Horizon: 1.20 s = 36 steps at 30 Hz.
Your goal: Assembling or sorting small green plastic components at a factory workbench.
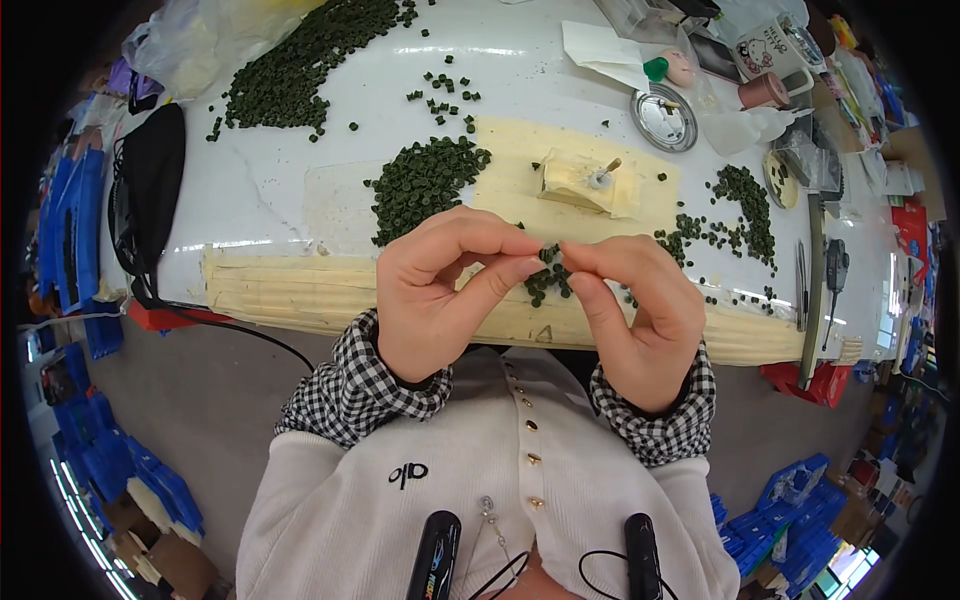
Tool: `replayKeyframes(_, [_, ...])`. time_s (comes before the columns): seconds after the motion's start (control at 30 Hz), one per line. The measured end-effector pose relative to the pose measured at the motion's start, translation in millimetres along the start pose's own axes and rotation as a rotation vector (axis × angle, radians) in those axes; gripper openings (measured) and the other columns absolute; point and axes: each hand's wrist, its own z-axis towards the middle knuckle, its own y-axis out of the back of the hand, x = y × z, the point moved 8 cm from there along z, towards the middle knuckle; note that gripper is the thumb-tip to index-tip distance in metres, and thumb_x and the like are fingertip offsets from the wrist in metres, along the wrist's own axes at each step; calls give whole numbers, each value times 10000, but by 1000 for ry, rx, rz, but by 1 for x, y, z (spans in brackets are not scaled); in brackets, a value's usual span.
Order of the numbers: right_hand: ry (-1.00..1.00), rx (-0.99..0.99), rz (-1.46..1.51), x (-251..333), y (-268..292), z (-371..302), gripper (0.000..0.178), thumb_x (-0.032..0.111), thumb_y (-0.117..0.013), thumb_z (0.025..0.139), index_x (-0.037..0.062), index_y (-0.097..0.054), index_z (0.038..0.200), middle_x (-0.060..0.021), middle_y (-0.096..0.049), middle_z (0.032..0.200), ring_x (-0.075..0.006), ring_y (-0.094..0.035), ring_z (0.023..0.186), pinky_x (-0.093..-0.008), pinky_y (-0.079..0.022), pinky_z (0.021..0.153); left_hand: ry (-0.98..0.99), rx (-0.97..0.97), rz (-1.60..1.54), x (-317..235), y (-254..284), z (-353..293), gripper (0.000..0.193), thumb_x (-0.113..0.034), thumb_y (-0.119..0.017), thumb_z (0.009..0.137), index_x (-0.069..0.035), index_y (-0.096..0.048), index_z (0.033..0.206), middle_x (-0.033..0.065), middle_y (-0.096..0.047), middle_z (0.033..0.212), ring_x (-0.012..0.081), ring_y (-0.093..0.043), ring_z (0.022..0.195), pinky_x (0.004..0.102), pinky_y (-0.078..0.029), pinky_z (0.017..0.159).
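My left hand (435, 290) and my right hand (650, 312) meet over the near edge of the table, thumb and forefinger pinched on each. Between the fingertips is a small dark green piece (549, 254), mostly covered by the fingers. Just below it lie several loose green pieces (545, 288). Beyond my left hand sits a heap of small round green pieces (425, 185). Past my fingertips, a tape-covered block (578, 187) with a thin upright pin (608, 170) stands on the yellowish taped patch (505, 150).
A larger green heap (300, 75) lies at the far left by a clear plastic bag (215, 45). More green pieces (745, 215) are scattered right. A round metal dish (663, 118), thread spool (763, 91), white mug (765, 50) and tweezers (801, 285) are rightward; black cloth (150, 190) hangs left.
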Motion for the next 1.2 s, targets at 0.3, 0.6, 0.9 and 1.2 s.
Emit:
replayKeyframes(0.3, [-28,63,140,-4,-10,-11,285,-51,-645,815,3,-668,1094,-116,-644,886,-194,-612,749,-256,-487,657,-74,20,140,-9,-1,0,159,88,-675,779,17,-683,922,100,-659,894,152,-623,813,251,-486,698])
replayKeyframes(0.6, [105,86,56,5,-10,-11,302,-75,-667,778,-10,-671,1074,-111,-644,890,-201,-610,739,-270,-490,639,11,38,58,-7,-1,-2,161,87,-671,783,17,-683,928,96,-661,879,145,-623,816,246,-492,707])
replayKeyframes(0.9, [201,94,32,3,-12,-12,328,-88,-676,740,-22,-669,1061,-117,-647,896,-220,-620,749,-283,-500,643,22,73,67,-8,-1,-1,155,72,-678,782,16,-688,926,100,-666,867,148,-638,783,248,-506,690])
replayKeyframes(1.2, [173,75,42,2,-13,-14,290,-80,-671,769,-25,-667,1054,-121,-652,885,-214,-626,730,-278,-509,631,-44,130,178,-13,-3,0,214,151,-611,789,31,-673,955,129,-650,908,157,-626,804,238,-510,693])
